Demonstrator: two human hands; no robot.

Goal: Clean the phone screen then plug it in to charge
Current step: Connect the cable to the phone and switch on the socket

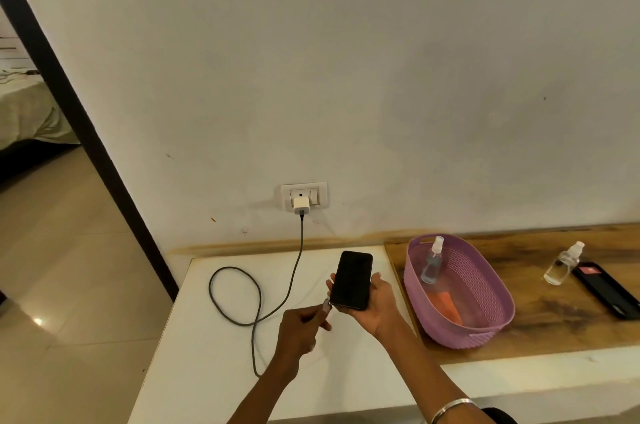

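Two hands are working mid-frame: the right hand [372, 302] is cradling the phone [352, 280], the left hand [300, 328] is pinching the plug [326, 304] at its port. Cleaning looks done; seating the plug remains.

Phone [352, 280] in my right hand [375, 302]: glossy black glass face. Cable [292, 280] was grey, braided, matt, its plug tip pinched in my left hand [299, 328]. Charger [301, 205]: smooth white plastic. Table [207, 354] was matt white; board [554, 313] was grained wood. Basket [485, 330]: perforated lilac plastic. Bottles [562, 264] were clear plastic. Bangle [450, 408] was shiny metal.
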